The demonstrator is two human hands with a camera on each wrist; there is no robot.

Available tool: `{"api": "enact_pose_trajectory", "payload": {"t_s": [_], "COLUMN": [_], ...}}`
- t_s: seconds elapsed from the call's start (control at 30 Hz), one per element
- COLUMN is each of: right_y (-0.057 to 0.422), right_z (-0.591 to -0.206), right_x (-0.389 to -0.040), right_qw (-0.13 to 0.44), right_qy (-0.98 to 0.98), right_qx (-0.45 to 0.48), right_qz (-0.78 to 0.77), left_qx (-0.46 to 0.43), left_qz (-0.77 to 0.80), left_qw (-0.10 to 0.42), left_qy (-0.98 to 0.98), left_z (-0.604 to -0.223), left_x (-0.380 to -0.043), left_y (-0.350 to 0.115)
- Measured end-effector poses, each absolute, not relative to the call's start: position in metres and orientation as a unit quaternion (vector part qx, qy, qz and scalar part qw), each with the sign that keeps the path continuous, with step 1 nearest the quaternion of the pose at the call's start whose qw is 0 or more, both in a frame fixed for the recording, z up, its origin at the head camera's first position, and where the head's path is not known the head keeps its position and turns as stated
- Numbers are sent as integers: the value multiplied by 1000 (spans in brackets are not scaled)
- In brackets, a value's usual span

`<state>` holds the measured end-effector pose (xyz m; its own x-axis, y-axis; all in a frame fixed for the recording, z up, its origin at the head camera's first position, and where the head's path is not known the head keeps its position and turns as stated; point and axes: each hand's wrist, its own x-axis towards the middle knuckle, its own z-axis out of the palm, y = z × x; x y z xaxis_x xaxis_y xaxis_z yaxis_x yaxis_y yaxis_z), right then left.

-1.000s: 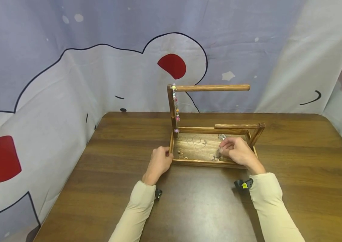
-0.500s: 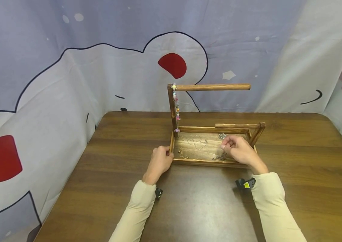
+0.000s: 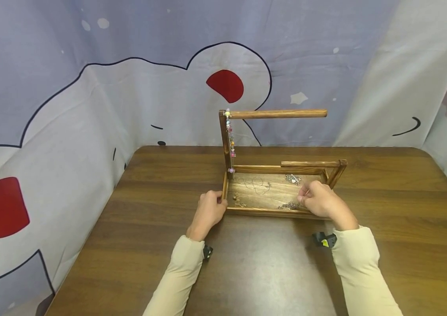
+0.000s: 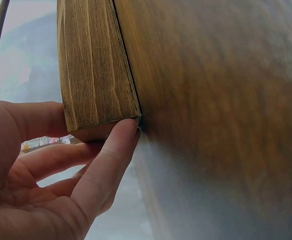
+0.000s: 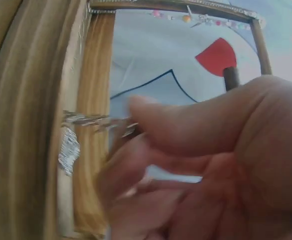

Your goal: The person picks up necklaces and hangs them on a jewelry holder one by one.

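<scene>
Right hand (image 3: 320, 199) edges rightward, pinch narrow

Over the last second it shifts right inside the brown rectangular wooden tray (image 3: 270, 213), baring more of the tangled silver jewellery cluster (image 3: 293, 179) near the back. It pinches a thin silver metal chain (image 5: 88, 120), blurred, trailing into the tray; judged only partly lifted. Left hand (image 3: 210, 208) grips the tray's left front corner.

The honey-brown rectangular wooden tray (image 3: 262, 212) is streaked with darker grain; the thin metal chain (image 5: 86, 119) glints silver-grey. I can pick out pink, yellow and white on the multicoloured bead string (image 3: 233, 152). The long fabric sleeves (image 3: 173, 274) are plain cream, the streaky wooden tabletop (image 3: 262, 272) dark brown, the lavender-and-white cloth backdrop (image 3: 136, 101) patterned with black outlines (image 3: 229, 42) and red patches (image 3: 225, 86).
</scene>
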<state>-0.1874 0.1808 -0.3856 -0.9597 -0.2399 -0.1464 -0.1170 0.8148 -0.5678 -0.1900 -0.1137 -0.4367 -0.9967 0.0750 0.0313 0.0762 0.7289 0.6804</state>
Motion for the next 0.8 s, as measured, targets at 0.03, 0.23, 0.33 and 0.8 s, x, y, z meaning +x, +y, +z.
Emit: {"api": "enact_pose_trajectory", "payload": {"t_s": [0.03, 0.23, 0.33, 0.8], "right_y": [180, 177, 176, 174], "right_z": [-383, -373, -371, -370], "right_x": [-186, -176, -174, -181], "right_qw": [113, 167, 173, 58], "right_qy": [953, 966, 966, 953], "right_qx": [-90, -80, -63, -75], "right_qz": [-265, -181, -180, -287], "left_qx": [-41, -38, -38, -46], "left_qz": [-365, -358, -358, -361], "left_qw": [2, 4, 3, 7], "left_qy": [-930, -933, -933, -931], "left_z": [-437, -436, -437, -437], "left_x": [-190, -190, -190, -190], "left_y": [-114, -114, -113, -114]}}
